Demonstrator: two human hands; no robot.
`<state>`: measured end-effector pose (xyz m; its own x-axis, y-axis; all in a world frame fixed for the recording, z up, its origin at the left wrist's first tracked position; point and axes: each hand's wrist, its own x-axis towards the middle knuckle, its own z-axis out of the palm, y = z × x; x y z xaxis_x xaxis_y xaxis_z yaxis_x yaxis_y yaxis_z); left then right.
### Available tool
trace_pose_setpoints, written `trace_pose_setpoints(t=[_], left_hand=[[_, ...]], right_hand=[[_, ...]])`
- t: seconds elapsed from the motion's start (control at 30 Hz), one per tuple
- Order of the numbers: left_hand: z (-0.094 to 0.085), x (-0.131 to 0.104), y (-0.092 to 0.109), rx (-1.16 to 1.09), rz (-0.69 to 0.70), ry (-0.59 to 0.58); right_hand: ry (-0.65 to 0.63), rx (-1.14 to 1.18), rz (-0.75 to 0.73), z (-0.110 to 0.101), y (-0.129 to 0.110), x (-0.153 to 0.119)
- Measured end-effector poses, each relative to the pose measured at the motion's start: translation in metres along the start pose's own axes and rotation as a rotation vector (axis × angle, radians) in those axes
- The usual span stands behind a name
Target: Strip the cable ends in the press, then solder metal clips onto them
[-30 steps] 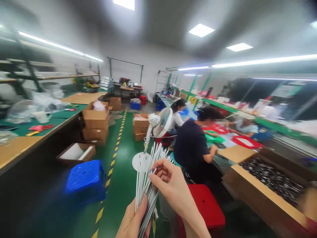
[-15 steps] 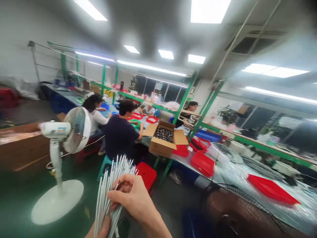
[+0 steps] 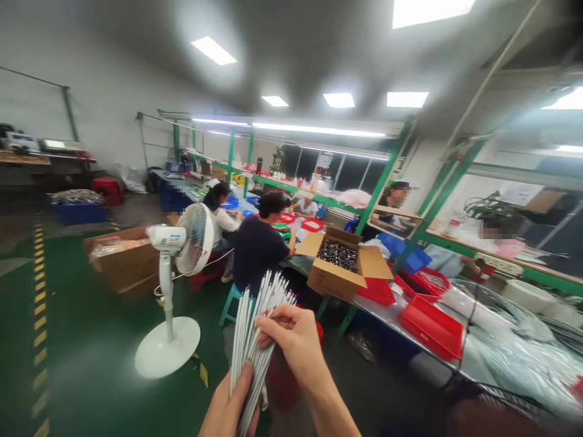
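A thick bundle of thin white sticks or tubes (image 3: 246, 328) stands upright at the lower middle, fanned out at its top, where some tips look dark. My left hand (image 3: 232, 397) is wrapped round the lower part of the bundle. Higher up, on the bundle's right side, my right hand (image 3: 291, 340) has its thumb and fingers pinched together against the sticks. Whether a single stick lies between those fingertips is hidden.
A white standing fan (image 3: 168, 297) is at the left, by brown boxes (image 3: 127, 261). Ahead, several people sit at a long bench (image 3: 387, 309) with an open carton (image 3: 332, 282) of small dark parts and red trays (image 3: 432, 328). A dark fan (image 3: 501, 400) is at the lower right.
The view has turned left, so the room, the bundle and both hands appear further right. More of my left hand shows. Both hands stay on the bundle.
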<state>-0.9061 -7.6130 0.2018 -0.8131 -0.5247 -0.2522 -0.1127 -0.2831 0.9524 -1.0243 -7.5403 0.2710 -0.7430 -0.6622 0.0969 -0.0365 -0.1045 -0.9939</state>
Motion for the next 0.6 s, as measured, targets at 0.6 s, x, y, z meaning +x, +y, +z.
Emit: trace_pose_setpoints(t=[0.6], left_hand=[[0.032,-0.020,0.034,-0.058,0.024,0.206]], right_hand=[[0.197,-0.028,-0.315,-0.021,-0.065,0.048]])
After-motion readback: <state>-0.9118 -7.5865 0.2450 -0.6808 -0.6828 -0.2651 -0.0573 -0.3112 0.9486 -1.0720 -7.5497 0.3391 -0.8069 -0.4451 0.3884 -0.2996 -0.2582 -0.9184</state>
